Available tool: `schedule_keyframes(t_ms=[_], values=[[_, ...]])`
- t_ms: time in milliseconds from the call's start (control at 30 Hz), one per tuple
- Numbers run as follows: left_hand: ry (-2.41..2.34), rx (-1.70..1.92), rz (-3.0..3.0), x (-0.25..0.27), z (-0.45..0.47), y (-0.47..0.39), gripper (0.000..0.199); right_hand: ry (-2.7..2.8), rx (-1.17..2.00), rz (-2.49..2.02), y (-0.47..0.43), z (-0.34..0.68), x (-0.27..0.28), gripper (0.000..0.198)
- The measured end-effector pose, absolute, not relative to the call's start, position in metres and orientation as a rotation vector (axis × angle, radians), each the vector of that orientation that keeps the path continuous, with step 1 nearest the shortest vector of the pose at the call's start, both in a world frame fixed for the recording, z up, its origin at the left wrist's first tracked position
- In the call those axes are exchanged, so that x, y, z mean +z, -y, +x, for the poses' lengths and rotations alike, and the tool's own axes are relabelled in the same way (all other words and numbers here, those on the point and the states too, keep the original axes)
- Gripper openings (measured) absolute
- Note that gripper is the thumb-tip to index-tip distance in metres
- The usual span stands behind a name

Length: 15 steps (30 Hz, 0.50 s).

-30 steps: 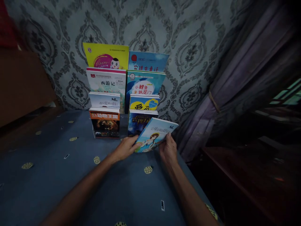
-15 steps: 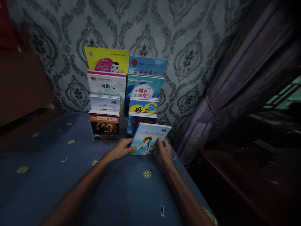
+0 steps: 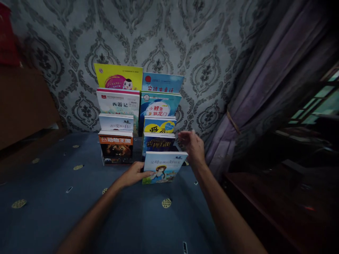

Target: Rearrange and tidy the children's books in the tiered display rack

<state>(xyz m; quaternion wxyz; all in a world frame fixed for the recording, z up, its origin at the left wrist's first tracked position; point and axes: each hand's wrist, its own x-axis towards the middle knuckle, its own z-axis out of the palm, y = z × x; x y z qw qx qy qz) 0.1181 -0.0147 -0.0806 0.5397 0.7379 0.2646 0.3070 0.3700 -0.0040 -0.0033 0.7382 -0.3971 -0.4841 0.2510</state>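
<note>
My left hand grips the left edge of a light-blue book, its thumb across the front cover, which shows a girl in a yellow hat. The book stands nearly upright before the right column of books. My right hand is raised to the right of that column, apart from the book, fingers parted and holding nothing. Just behind the held book are a dark blue book and a yellow-and-blue book. In the left column, an orange-topped book with a lion stands in front.
Further back stand a white book, a teal book, a yellow book and a blue book near the patterned wall. A purple curtain hangs at right. The blue cloth covers the surface.
My right hand has let go of the light-blue book and moved up and right. The book has straightened and shifted slightly left, still in my left hand. The view has tilted a little upward.
</note>
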Motion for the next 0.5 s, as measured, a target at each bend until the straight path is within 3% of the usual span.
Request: schedule_keyframes(t_ms=[167, 333, 500], values=[[-0.602, 0.664, 1.818, -0.080, 0.118, 0.015, 0.055, 1.713, 0.402, -0.938, -0.010, 0.362, 0.052, 0.040], [-0.630, 0.684, 1.864, -0.079, 0.117, 0.014, 0.054, 1.970, 0.306, -0.915, -0.017, 0.344, 0.051, 0.026], [-0.622, 0.676, 1.861, -0.079, 0.117, 0.014, 0.060, 2.012, 0.234, -0.912, -0.021, 0.343, 0.046, 0.025]])
